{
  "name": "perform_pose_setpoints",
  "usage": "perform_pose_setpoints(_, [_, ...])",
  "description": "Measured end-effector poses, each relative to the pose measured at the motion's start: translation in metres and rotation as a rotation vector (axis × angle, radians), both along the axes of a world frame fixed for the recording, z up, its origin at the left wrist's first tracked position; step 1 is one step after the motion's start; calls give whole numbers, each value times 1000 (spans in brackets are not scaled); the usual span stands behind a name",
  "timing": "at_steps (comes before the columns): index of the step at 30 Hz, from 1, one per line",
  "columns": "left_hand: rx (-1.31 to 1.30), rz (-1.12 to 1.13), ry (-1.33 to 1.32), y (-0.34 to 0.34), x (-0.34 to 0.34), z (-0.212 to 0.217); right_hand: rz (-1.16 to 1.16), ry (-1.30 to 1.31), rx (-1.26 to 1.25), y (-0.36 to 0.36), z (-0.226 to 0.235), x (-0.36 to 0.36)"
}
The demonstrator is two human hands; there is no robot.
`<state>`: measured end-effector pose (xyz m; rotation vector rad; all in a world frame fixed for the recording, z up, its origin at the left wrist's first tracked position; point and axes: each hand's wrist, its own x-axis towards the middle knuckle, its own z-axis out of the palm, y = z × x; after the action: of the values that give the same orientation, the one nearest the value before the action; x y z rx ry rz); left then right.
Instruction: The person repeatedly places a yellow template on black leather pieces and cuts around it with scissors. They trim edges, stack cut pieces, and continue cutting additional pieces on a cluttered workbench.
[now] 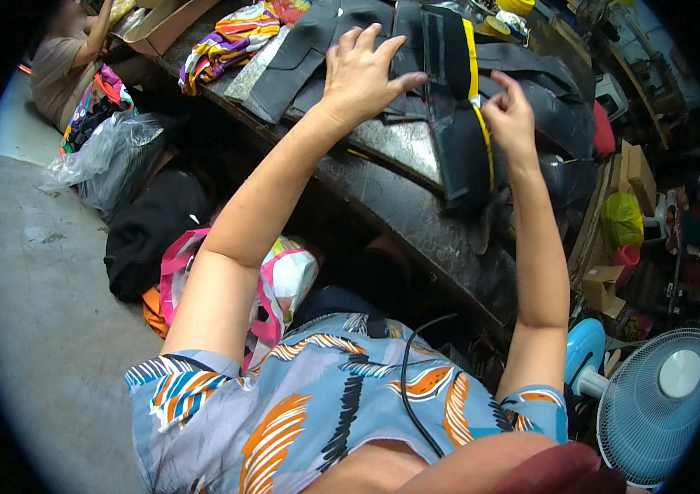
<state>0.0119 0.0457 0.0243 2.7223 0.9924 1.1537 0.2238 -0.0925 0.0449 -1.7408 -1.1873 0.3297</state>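
Note:
A dark, flat panel with a yellow edge strip lies across the worktable, its near end over the table edge. To its left my left hand is held above black sheet pieces, fingers spread and thumb toward the panel. It grips nothing. My right hand is at the panel's right side, close to the yellow strip. Its index finger is raised and bent, apart from the thumb; the other fingers are partly hidden. A small white spot shows at the strip beside it. More black pieces are heaped to the right.
Striped colourful cloth lies at the table's far left. Below it are a clear plastic bag and black cloth on the floor. A blue-and-white fan stands at lower right, near cardboard boxes. Another person sits far left.

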Motion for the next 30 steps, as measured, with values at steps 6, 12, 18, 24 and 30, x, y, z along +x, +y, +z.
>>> perform_pose_setpoints(6, [-576, -424, -144, -12, -12, 7, -219, -664, -385, 6, 4, -10])
perform_pose_setpoints(12, [111, -298, 415, -70, -28, -24, -193, -545, -375, -5, -25, -4])
perform_pose_setpoints(18, [-156, -790, 310, -81, -70, -21, -126, -419, -295, 6, -41, 13])
perform_pose_setpoints(24, [-179, -585, -137, -60, -82, 4, 25, -55, 171, 6, 8, 4])
perform_pose_setpoints(30, [-24, -277, -395, -37, -47, -12, -208, -567, 315, 38, 72, -10])
